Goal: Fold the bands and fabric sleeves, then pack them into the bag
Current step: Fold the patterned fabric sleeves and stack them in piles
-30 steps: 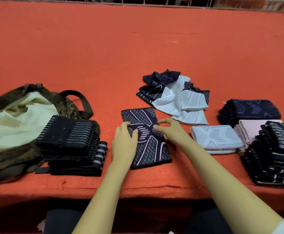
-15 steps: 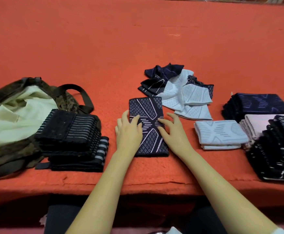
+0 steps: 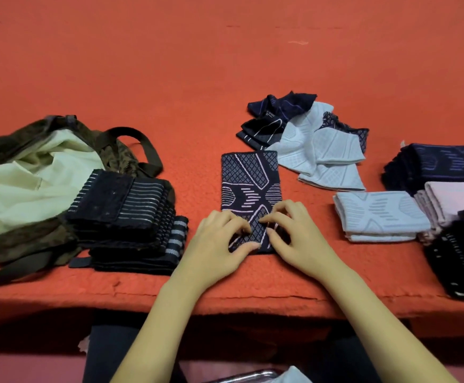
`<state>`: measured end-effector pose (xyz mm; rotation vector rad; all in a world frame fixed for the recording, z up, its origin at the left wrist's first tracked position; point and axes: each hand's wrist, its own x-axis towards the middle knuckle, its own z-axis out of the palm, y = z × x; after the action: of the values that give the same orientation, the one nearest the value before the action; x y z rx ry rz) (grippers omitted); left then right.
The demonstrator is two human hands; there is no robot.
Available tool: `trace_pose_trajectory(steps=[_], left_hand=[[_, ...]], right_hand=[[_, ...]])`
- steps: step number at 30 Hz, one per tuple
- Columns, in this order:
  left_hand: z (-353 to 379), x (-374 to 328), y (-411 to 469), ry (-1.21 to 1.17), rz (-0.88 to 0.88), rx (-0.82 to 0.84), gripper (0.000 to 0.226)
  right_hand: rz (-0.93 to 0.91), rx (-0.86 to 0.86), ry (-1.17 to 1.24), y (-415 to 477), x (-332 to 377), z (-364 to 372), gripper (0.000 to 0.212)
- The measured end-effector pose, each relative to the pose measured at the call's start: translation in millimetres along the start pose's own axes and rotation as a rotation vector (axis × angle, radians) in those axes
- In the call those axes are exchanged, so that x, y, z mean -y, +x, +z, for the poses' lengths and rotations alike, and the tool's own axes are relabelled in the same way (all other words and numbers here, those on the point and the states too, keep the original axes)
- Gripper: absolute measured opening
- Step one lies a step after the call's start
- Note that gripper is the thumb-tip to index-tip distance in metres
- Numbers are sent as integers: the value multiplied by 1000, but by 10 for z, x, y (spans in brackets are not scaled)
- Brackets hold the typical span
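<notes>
A dark navy sleeve (image 3: 248, 178) with a pale line pattern lies flat and lengthwise on the red table, just in front of me. My left hand (image 3: 219, 240) and my right hand (image 3: 301, 236) sit side by side on its near end. Their fingers are curled and pinch the fabric at the near edge. The camouflage bag (image 3: 59, 125) with pale lining lies open at the left. A stack of folded black striped bands (image 3: 123, 211) rests partly on the bag's near side.
Several unfolded navy and light blue sleeves (image 3: 308, 134) lie in a loose pile behind the sleeve, to the right. Folded stacks fill the right side: light blue (image 3: 377, 217), navy (image 3: 440, 164), pink (image 3: 451, 197), black (image 3: 460, 258). The table's front edge (image 3: 225, 299) runs close to my wrists.
Both hands have slid from the sleeve's middle back to its near end. Their fingers, earlier spread flat on the fabric, are now curled on the near edge.
</notes>
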<state>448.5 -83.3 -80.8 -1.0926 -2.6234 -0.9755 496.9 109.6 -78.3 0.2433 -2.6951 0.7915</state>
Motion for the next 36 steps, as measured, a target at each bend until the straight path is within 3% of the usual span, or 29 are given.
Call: trace_pose_trajectory(steps=[6, 11, 14, 21, 25, 30, 34, 36], left_hand=[[-4, -21, 1, 52, 28, 15, 42], [27, -23, 13, 90, 63, -38, 31], [21, -35, 24, 103, 58, -94, 30], [-13, -64, -14, 117, 62, -31, 36], [-17, -45, -8, 127, 61, -81, 31], [-52, -79, 47, 60, -47, -127, 32], [-116, -230, 308, 18, -145, -91, 22], [-126, -251, 439, -82, -221, -98, 22]], right_hand=[[5, -22, 23, 3, 32, -16, 28], [-12, -55, 38, -7, 40, -40, 27], [-54, -12, 11, 5, 52, -33, 37], [-68, -44, 26, 10, 22, -2, 32], [-42, -59, 30, 4, 58, -31, 36], [-72, -68, -37, -15, 86, -25, 36], [156, -117, 123, 175, 91, -73, 30], [240, -103, 80, 334, 77, -60, 24]])
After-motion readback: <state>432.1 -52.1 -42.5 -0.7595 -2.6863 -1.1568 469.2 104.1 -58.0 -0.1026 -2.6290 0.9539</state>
